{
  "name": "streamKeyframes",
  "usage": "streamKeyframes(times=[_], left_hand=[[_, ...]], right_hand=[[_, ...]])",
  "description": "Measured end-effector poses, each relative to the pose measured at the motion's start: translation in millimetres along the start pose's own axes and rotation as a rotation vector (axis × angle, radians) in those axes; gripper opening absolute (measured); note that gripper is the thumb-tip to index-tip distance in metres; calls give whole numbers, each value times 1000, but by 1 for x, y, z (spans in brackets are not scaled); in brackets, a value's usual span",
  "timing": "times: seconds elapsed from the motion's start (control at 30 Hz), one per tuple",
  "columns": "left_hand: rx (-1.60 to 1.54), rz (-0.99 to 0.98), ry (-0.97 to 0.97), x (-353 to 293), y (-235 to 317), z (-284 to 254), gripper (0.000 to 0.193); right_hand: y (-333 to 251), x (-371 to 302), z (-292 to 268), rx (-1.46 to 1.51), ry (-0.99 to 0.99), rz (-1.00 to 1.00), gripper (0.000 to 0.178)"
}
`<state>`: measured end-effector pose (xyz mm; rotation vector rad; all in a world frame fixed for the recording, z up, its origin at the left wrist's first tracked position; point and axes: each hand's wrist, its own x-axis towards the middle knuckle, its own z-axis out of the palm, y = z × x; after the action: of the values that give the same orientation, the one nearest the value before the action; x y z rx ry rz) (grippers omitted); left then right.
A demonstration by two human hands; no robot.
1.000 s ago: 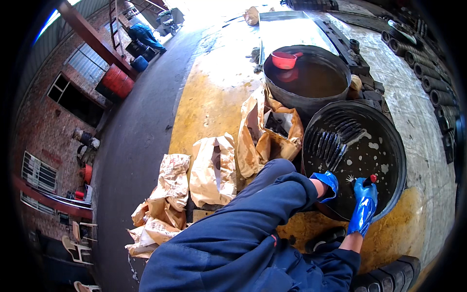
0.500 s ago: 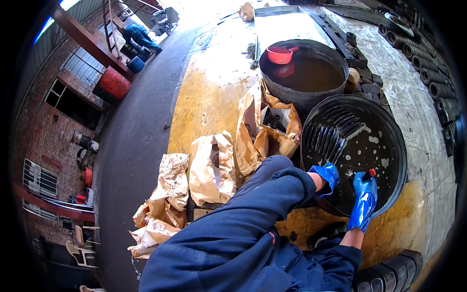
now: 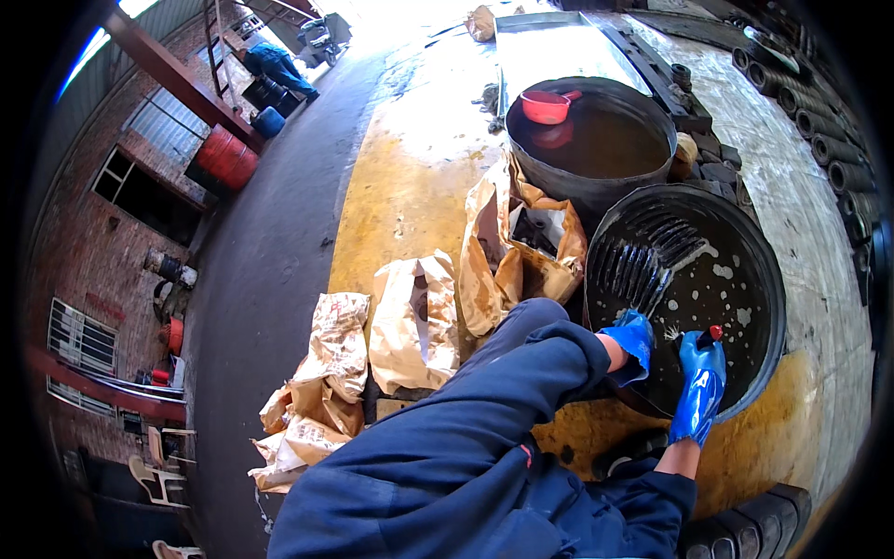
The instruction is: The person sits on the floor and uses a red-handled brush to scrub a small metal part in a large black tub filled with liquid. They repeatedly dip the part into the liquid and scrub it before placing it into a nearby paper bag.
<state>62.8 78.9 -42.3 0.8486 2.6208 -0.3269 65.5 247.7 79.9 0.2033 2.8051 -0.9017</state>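
Both hands wear long blue rubber gloves and are over a round dark tub point(image 3: 780, 312) of dark liquid with foam patches. My left hand point(image 3: 633, 337) is closed at the near end of a wet black piece with a row of ridges point(image 3: 643, 261); its fingertips are partly hidden. Most of that piece shows above the liquid on the tub's left side. My right hand point(image 3: 700, 359) grips a brush point(image 3: 712, 333) with a red handle end, and pale, splayed bristles stick out toward my left hand.
Behind stands a second round tub point(image 3: 605, 182) of brownish liquid, with a red dipper point(image 3: 546, 107) in it. Torn paper sacks point(image 3: 414, 326) stand left of my leg. A ribbed black block point(image 3: 745, 529) lies near right. Dark cylinders point(image 3: 829, 149) line the far right. Another person point(image 3: 277, 67) bends far left.
The whole view has shifted slightly, so things sit a little further right. Both hands keep nearly the same place and hold over the tub.
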Motion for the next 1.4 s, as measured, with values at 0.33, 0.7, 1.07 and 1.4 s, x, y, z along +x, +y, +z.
streamKeyframes(times=[0.33, 0.7, 1.07, 1.4], left_hand=[[11, -56, -75, -6, 17, -17, 21], [34, -82, -76, 4, 11, 11, 20], [23, -96, -75, -16, 14, -16, 18], [-107, 15, -33, -30, 4, 0, 19]], right_hand=[[10, 4, 4, 79, 0, 15, 40], [19, 11, 12, 3, 23, 1, 40], [26, 12, 11, 28, 61, 51, 39], [8, 4, 13, 46, -9, -29, 42]])
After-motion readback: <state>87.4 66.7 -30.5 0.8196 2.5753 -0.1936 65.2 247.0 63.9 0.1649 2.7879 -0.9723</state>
